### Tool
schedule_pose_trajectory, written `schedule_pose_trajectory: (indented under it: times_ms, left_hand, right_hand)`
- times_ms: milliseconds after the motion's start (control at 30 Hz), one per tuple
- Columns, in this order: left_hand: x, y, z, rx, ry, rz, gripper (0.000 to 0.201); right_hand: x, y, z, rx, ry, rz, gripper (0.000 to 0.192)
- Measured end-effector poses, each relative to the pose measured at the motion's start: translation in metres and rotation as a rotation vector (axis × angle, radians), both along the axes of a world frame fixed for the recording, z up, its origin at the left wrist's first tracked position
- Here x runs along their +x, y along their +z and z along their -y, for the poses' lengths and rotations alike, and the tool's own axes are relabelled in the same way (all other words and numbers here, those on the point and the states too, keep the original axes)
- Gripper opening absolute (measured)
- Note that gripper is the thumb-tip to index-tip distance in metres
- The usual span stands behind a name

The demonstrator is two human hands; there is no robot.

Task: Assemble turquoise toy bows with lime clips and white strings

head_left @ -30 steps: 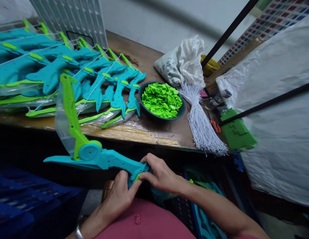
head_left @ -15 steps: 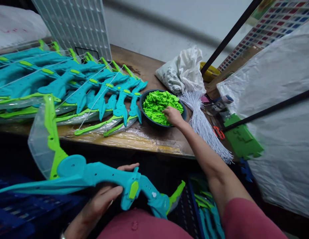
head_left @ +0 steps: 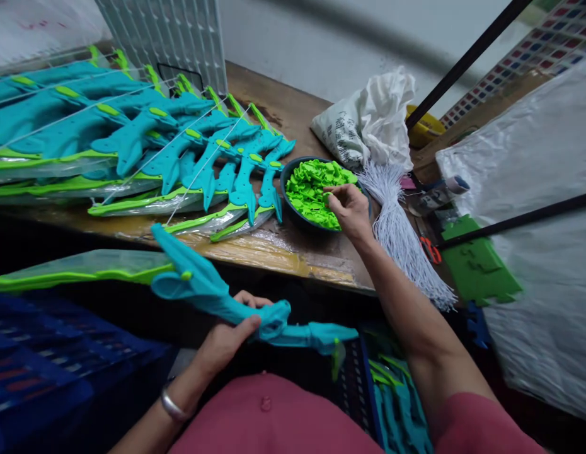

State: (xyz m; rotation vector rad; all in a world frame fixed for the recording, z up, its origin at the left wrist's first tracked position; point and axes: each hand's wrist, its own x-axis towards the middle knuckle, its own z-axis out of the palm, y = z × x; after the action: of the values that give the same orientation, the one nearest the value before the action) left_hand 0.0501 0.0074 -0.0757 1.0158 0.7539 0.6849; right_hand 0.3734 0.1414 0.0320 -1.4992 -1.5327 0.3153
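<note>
My left hand (head_left: 229,334) is wrapped round the middle of a turquoise toy bow (head_left: 198,293), held in front of my body below the table edge. One lime-green limb with a clear plastic sheet reaches out to the left; a short green tip hangs at the right end. Over a dark round bowl (head_left: 297,219), my right hand (head_left: 350,211) pinches a small green plastic piece (head_left: 326,197) between thumb and fingertips. Loose green pieces (head_left: 308,183) of the same colour fill the bowl.
Several strung turquoise bows (head_left: 151,120) lie overlapping on the table (head_left: 255,82), left of the bowl. To its right are a bundle of white cords (head_left: 397,233), white sacks (head_left: 347,123), orange-handled scissors (head_left: 431,250) and green foam mats (head_left: 479,265). Below stands a blue crate (head_left: 375,410) of bows.
The bow in my left hand has turned over, and its green limb now points left instead of up. My right hand has lifted slightly from the pieces with one pinched.
</note>
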Motion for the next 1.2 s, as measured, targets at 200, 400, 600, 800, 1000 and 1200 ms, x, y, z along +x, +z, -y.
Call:
schedule_pose_trajectory:
  times_ms: [200, 400, 600, 800, 1000, 1200]
  left_hand:
    - [0.014, 0.014, 0.002, -0.216, 0.273, -0.026, 0.046]
    - [0.012, 0.032, 0.009, -0.381, 0.215, 0.188, 0.054]
    - [0.005, 0.035, 0.018, -0.370, 0.162, 0.167, 0.074]
    - [0.005, 0.039, 0.019, -0.288, 0.112, 0.157, 0.069]
    - [0.004, 0.037, 0.019, -0.272, 0.100, 0.160, 0.065]
    - [0.001, 0.041, 0.017, -0.271, 0.084, 0.140, 0.072]
  right_hand:
    - [-0.095, 0.005, 0.124, 0.094, 0.342, 0.325, 0.008]
    - [-0.132, -0.039, 0.190, 0.184, 0.472, 0.554, 0.025]
    - [-0.125, -0.037, 0.196, 0.083, 0.448, 0.411, 0.029]
    - [-0.116, -0.031, 0.195, 0.188, 0.499, 0.421, 0.029]
    - [-0.114, -0.032, 0.193, 0.245, 0.544, 0.480, 0.028]
    - [-0.112, -0.030, 0.190, 0.208, 0.578, 0.513, 0.026]
